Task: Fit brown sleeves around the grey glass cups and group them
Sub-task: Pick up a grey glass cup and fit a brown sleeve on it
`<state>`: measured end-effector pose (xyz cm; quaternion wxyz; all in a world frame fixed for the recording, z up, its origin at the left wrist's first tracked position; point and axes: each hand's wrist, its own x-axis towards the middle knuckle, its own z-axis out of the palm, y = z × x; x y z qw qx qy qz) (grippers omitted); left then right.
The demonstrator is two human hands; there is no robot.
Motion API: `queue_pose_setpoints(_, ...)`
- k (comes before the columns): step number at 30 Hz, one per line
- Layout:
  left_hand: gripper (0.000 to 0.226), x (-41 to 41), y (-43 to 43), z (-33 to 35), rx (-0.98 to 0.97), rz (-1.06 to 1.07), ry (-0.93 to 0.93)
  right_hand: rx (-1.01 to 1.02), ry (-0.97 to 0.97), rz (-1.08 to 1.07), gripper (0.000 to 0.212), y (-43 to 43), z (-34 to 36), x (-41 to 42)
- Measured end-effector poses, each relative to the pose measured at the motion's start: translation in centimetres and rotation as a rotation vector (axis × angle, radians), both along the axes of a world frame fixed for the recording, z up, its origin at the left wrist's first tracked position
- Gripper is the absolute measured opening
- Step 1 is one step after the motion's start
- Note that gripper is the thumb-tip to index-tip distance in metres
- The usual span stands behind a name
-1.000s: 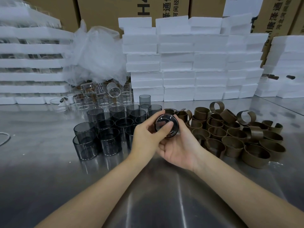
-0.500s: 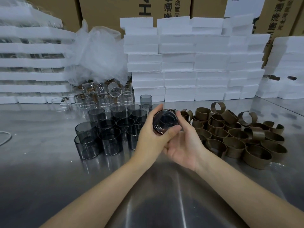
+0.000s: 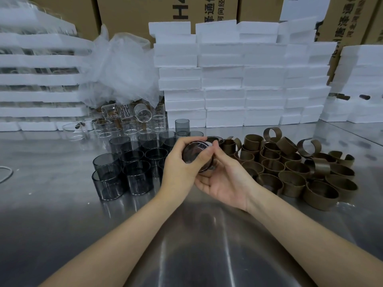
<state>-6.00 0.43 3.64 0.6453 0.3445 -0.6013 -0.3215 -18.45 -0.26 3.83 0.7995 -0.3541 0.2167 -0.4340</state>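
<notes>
Both hands (image 3: 207, 172) together, fingers (image 3: 187, 142) curled.

Cups (image 3: 132, 162) stand left of the sleeves (image 3: 294, 168) on the table (image 3: 51, 214) (foam blocks (image 3: 238, 79) behind).

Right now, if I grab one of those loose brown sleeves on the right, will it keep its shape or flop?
The brown sleeves look thin and split open, so one would probably flex under a squeeze. They seem light. One standing on edge could roll if nudged.

Held grey cup (image 3: 196, 155) largely hidden behind left hand (image 3: 182, 168) fingers (image 3: 204, 157); any sleeve indiscernible.
</notes>
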Motion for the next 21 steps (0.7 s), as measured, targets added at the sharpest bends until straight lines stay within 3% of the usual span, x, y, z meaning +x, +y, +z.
queue_pose_setpoints(6, 0.036, 0.0, -0.1, 0.0, -0.009, 0.057, 0.001, -0.064, 0.043, -0.016, 0.05, 0.1, 0.1, 0.1)
queue_pose_setpoints(10, 0.036, -0.4, 0.1, -0.6, -0.05, 0.155, -0.01, -0.175, 0.162, -0.052, 0.064, 0.1, -0.6, 0.4)
queue_pose_setpoints(14, 0.035, -0.4, 0.1, -1.0, -0.054, 0.181, 0.035, -0.313, 0.212, -0.055, 0.055, 0.4, -0.9, 0.6)
queue_pose_setpoints(18, 0.033, -0.5, -0.3, -1.2, -0.078, 0.108, 0.057, -0.358, 0.201, -0.249, 0.038, 0.3, -1.0, 0.6)
queue_pose_setpoints(21, 0.05, -0.8, 0.0, -1.3, -0.17, 0.08, 0.054, -0.396, 0.217, -0.427, 0.036, -0.1, -0.9, 0.5)
